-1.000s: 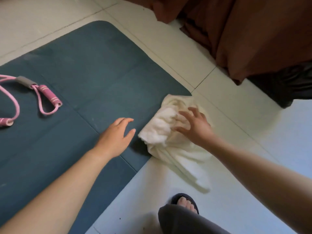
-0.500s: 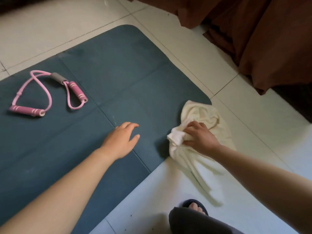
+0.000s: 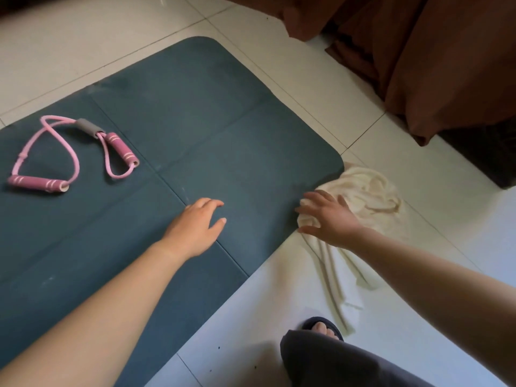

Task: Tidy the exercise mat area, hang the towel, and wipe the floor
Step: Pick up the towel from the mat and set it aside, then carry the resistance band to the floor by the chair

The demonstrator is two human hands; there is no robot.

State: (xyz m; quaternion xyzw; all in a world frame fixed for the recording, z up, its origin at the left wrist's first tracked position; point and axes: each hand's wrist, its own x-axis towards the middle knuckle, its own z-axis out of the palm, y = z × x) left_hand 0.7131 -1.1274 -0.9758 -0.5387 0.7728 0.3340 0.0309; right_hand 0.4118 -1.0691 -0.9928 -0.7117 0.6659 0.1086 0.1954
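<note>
A dark teal exercise mat (image 3: 181, 113) lies on the pale tiled floor. A crumpled cream towel (image 3: 365, 196) sits on the tiles at the mat's right corner. My right hand (image 3: 329, 216) hovers over the towel's left edge with fingers spread, holding nothing. My left hand (image 3: 195, 227) rests open over the mat, left of the towel. A pink resistance band (image 3: 69, 155) with foam handles lies on the mat's left part.
Brown curtains (image 3: 435, 60) hang down to the floor at the upper right, with a dark object (image 3: 491, 152) below them. My foot in a dark slipper (image 3: 324, 328) and a grey trouser leg stand on the tiles at the bottom.
My right hand gripped the towel half a second ago and has now let go, fingers spread. The towel has dropped flatter onto the tiles. The view has shifted, showing more of the mat.
</note>
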